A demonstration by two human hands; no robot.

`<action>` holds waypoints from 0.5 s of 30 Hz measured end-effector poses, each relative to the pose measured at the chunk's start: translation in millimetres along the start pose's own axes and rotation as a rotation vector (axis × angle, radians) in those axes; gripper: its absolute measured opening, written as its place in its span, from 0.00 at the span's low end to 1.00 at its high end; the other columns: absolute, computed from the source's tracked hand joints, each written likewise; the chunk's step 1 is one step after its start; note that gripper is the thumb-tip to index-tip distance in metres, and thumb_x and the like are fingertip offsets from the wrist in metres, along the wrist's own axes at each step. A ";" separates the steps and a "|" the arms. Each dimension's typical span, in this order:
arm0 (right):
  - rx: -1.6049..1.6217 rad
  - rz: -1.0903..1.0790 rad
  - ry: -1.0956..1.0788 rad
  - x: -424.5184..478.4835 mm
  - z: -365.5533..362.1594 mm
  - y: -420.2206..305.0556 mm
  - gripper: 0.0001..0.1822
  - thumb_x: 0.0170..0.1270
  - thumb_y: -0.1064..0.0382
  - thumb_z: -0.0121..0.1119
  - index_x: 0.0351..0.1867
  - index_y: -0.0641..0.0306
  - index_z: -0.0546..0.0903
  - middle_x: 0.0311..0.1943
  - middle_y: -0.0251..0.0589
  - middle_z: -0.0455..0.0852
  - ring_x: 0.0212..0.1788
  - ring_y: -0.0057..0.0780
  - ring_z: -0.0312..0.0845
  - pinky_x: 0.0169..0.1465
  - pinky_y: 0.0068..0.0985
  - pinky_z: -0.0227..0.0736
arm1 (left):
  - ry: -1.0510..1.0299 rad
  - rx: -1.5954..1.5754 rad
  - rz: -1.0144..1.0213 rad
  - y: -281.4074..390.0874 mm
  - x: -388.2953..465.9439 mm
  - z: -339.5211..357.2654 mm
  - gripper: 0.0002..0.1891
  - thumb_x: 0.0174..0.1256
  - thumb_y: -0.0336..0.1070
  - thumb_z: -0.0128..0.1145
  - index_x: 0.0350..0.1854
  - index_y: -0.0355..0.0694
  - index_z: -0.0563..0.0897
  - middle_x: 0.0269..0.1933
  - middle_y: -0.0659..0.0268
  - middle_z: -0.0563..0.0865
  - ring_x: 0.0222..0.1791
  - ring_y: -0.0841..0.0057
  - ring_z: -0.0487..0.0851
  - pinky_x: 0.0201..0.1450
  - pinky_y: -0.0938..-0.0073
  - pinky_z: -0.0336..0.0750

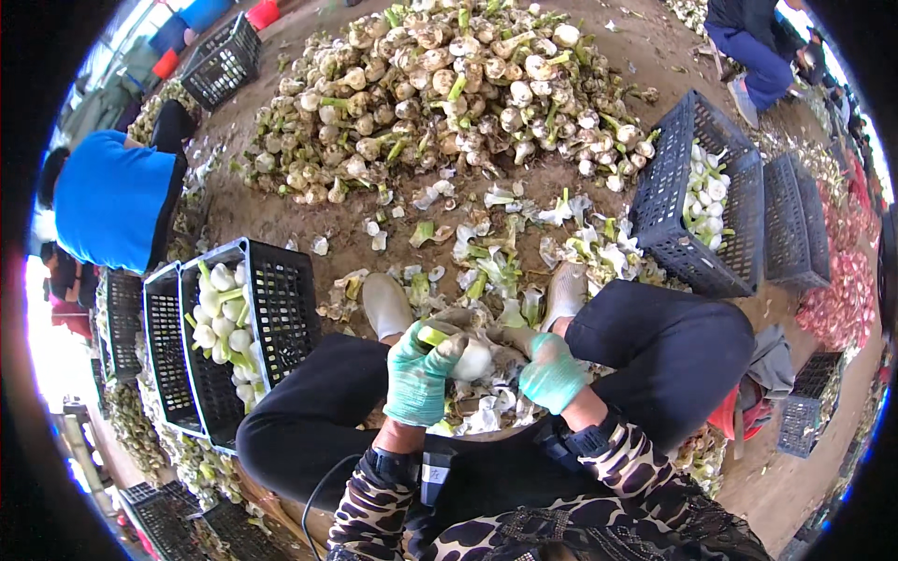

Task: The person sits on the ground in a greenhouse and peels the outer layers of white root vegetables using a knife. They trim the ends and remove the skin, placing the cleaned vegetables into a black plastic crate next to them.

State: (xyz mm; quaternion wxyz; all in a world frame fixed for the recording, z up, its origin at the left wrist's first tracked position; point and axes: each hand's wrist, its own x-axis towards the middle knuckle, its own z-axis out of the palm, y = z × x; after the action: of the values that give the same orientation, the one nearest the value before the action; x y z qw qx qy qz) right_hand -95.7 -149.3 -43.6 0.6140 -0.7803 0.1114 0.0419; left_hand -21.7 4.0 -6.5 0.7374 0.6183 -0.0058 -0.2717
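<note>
My left hand point(419, 375), in a green-and-white knit glove with bare fingertips, grips a garlic bulb point(473, 360). The bulb is white, and its cut green stem point(432, 336) sticks up by the thumb. Just right of the bulb is my right hand point(551, 372), gloved alike, with bent, soiled fingers. Something dark shows below those fingers, too blurred to name, and whether the hand holds it cannot be told. Loose garlic skins point(484, 417) lie beneath both hands, between my legs.
A heap of untrimmed garlic point(435, 105) rises ahead. Black plastic crates with cleaned bulbs stand left point(284, 301) and right point(673, 189). Peelings point(491, 270) litter the dirt floor around my shoes. A person in blue point(116, 200) bends at left; another person point(754, 63) sits far right.
</note>
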 end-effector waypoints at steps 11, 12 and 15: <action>-0.138 -0.311 -0.067 7.4 -15.5 -42.9 0.21 0.52 0.61 0.57 0.49 0.63 0.73 0.44 0.52 0.78 0.47 0.42 0.75 0.48 0.26 0.69 | -0.129 0.068 0.159 18.4 1.1 1.4 0.11 0.61 0.39 0.54 0.37 0.36 0.75 0.34 0.70 0.77 0.33 0.85 0.74 0.37 0.85 0.68; -0.223 -0.222 -0.059 4.2 -11.7 -48.2 0.21 0.51 0.60 0.58 0.47 0.63 0.74 0.40 0.52 0.79 0.42 0.41 0.77 0.43 0.27 0.71 | -0.160 0.084 0.129 18.0 -2.0 2.6 0.10 0.60 0.37 0.55 0.38 0.36 0.75 0.35 0.70 0.77 0.35 0.85 0.72 0.40 0.85 0.67; -0.210 -0.207 -0.077 3.3 -9.2 -34.9 0.18 0.50 0.60 0.58 0.42 0.64 0.76 0.34 0.50 0.81 0.36 0.43 0.78 0.38 0.30 0.71 | -0.220 0.207 0.192 14.6 -2.3 7.4 0.11 0.60 0.37 0.55 0.39 0.35 0.75 0.35 0.70 0.76 0.34 0.85 0.71 0.39 0.85 0.67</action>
State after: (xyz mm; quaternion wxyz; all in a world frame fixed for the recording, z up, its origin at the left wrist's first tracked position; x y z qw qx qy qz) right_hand -85.2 -150.8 -8.8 0.5338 -0.8454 0.0015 0.0196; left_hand -20.5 -0.5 9.3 0.6875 0.6540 -0.1734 -0.2638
